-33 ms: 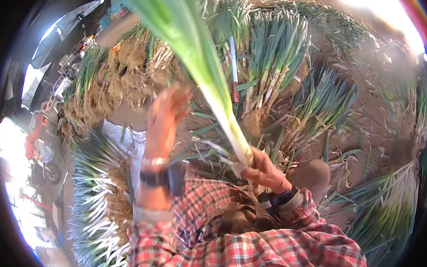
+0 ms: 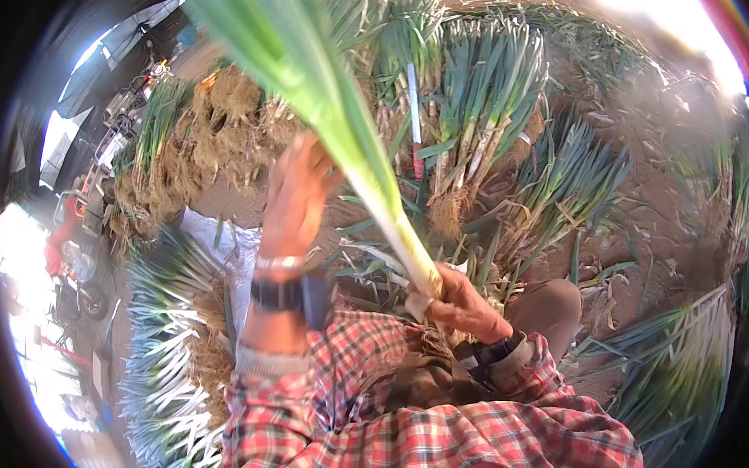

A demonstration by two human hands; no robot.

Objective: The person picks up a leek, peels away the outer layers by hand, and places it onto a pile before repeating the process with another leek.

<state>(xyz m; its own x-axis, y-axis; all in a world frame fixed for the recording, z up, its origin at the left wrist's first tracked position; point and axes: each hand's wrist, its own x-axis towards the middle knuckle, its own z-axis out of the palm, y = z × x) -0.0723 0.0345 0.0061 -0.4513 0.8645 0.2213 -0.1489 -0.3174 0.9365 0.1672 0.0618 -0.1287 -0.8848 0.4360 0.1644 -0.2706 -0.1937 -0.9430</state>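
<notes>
Green-and-white leek (image 2: 353, 152), slanting past left of red-handled blade (image 2: 414, 109) | right hand (image 2: 466, 301): fingers clamped on its base | left hand (image 2: 297, 191): fingers blurred, can't tell if closed | step: likely leaf-stripping | next: probably needs firm right hold, clean left pull

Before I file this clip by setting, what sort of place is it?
Probably an outdoor produce yard or field edge: bundles of leek-like plants with roots rest on littered bare earth, the right hand holds a single stalk, and a wheeled vehicle shows at left.
</notes>
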